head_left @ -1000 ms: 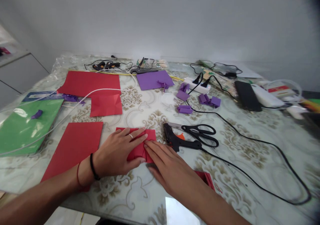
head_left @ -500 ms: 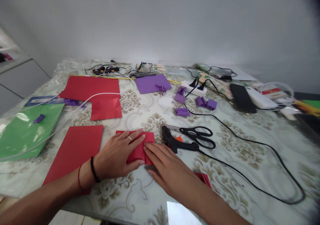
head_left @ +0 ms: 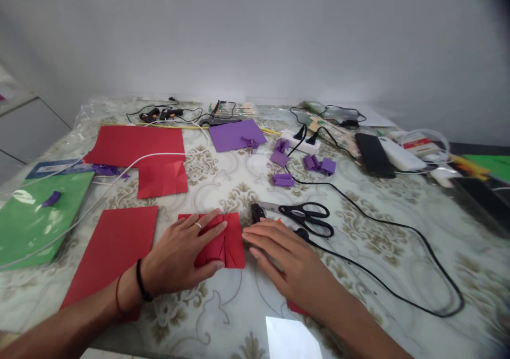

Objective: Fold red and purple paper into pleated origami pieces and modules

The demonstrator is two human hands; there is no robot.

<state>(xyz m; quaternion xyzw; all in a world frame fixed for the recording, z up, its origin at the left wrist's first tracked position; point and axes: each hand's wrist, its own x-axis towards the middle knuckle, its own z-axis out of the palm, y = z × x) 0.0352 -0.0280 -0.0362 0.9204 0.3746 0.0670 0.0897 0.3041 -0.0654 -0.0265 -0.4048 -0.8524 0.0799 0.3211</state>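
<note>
My left hand (head_left: 181,253) lies flat with fingers spread on a folded red paper piece (head_left: 231,245) near the table's front edge. My right hand (head_left: 285,255) rests open just right of that paper, its fingers stretched over the handle of a black glue gun (head_left: 258,211). Black scissors (head_left: 306,214) lie beyond the right hand. A larger red sheet (head_left: 115,247) lies left of my left hand, partly under the wrist.
Red sheets (head_left: 135,144), a green sheet (head_left: 32,210), a purple sheet (head_left: 235,134) and several small purple folded pieces (head_left: 319,164) are spread over the patterned table (head_left: 398,274). A power strip (head_left: 300,140), black cable (head_left: 382,284), phone (head_left: 372,153) and white cable (head_left: 119,170) lie further back.
My right hand has slid off the red paper to the right and now covers the glue gun handle. The left hand stays pressed on the paper. The view has shifted slightly.
</note>
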